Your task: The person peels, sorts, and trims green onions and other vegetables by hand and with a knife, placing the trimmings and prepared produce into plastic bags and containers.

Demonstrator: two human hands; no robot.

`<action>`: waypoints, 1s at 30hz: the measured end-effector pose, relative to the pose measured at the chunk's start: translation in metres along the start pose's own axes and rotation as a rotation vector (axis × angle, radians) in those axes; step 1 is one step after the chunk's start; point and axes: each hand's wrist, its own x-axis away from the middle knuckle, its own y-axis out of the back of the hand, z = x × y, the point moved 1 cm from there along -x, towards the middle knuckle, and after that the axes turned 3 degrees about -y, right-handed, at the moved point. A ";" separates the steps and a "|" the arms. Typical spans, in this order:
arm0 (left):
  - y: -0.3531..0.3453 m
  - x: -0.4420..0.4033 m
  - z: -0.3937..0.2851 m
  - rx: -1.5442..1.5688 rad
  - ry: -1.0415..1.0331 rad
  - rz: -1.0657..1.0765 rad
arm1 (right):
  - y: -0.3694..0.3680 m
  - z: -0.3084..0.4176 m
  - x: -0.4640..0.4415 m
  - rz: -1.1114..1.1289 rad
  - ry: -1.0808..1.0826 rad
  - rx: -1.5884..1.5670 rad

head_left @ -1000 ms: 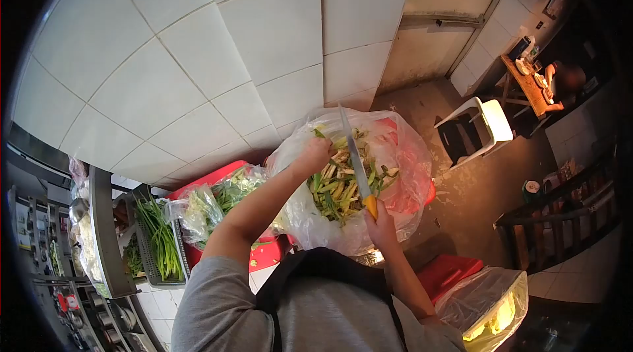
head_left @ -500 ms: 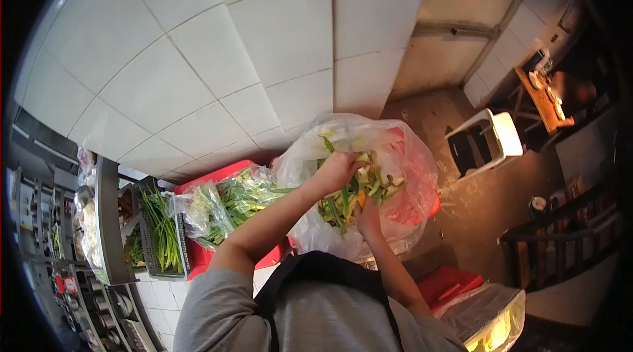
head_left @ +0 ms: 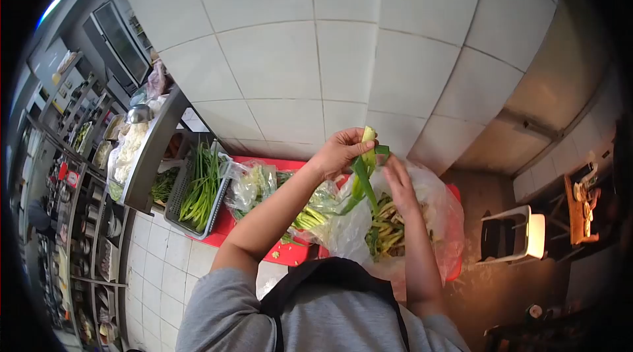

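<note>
My left hand (head_left: 346, 152) is closed on a leek (head_left: 369, 135), its pale cut end up and its green leaves hanging down. Beside the leaves is my right hand (head_left: 399, 184), fingers stretched upward; whether the fingertips touch the leaf is unclear. Below both hands, a clear plastic bag (head_left: 448, 210) lines a red container and holds a heap of green and yellowish vegetable trimmings (head_left: 388, 230). My right forearm covers part of the bag.
To the left, bagged green vegetables (head_left: 310, 217) lie on a red surface (head_left: 290, 255). Beyond them stands a grey crate (head_left: 173, 210) of long green stalks (head_left: 204, 184). Tiled wall rises ahead; a chair (head_left: 521, 233) stands at right, shelves (head_left: 89, 240) at far left.
Both hands have risen out of the trimmings in the bag. My left hand now holds up a leek, with my right hand beside its leaves. The view has turned left.
</note>
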 end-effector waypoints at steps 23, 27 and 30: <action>-0.080 -0.044 0.097 -0.636 -0.201 0.361 | 0.141 0.054 0.162 -0.447 -0.274 -0.018; -0.128 -0.009 0.139 -1.111 -0.343 0.365 | 0.120 0.055 0.156 -0.593 -0.214 0.012; -0.160 -0.002 0.123 -0.511 -0.156 0.415 | 0.107 0.026 0.144 -0.494 -0.089 0.283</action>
